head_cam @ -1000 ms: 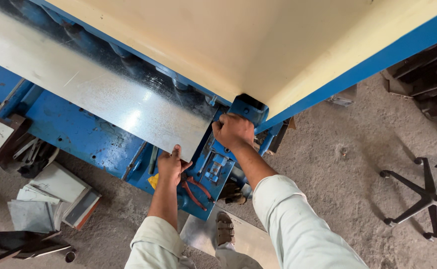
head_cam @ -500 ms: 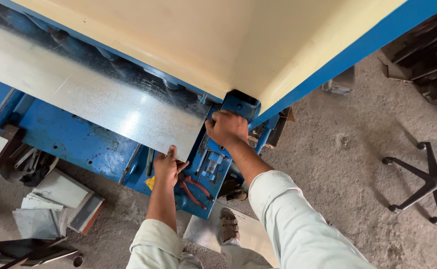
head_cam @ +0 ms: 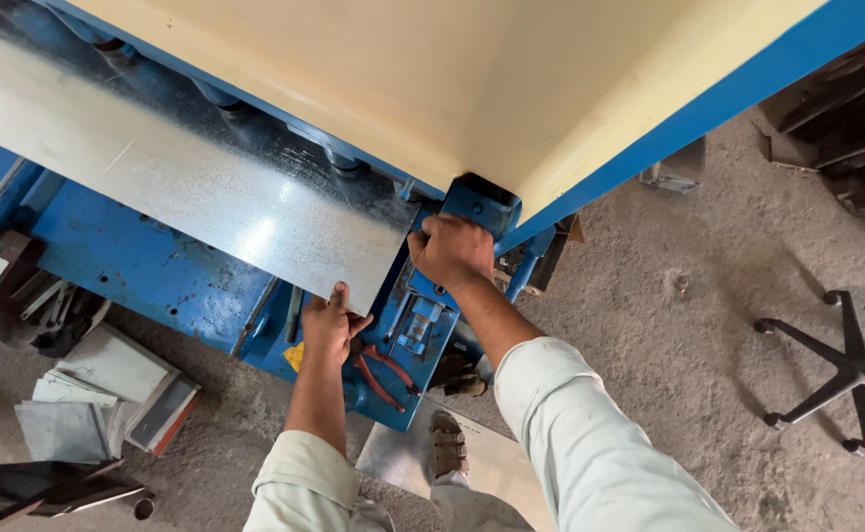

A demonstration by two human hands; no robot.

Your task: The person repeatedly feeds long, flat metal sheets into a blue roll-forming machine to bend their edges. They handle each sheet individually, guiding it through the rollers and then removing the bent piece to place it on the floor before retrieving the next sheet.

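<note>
The left hand (head_cam: 332,325) pinches the near corner of a wide, shiny galvanized steel sheet (head_cam: 176,197), thumb on top and fingers curled under the edge. The right hand (head_cam: 449,248) is closed in a fist around a part of the blue-painted machine frame (head_cam: 137,261), just below a blue block (head_cam: 482,204) at the corner of the machine. The two hands are apart, with the end of the sheet between them.

The sheet lies flat on the machine bed, running away to the upper left and passing under the large cream-coloured upper body (head_cam: 432,79), which has a blue edge. Beneath the left hand, on a blue end plate of the frame, rest red-handled pliers (head_cam: 378,369) beside some small metal fittings (head_cam: 418,325).

Both forearms come up out of pale, light-coloured sleeves (head_cam: 590,433). Between them a sandalled foot (head_cam: 445,443) stands on a flat offcut of sheet metal (head_cam: 472,463) lying on the rough grey concrete floor (head_cam: 669,355).

On the floor to the left lies a pile of small folded sheet-metal pieces (head_cam: 98,394), with dark scraps nearer the lower corner. To the far right stands the black star-shaped base of a swivel chair (head_cam: 836,365), well apart from the machine.
</note>
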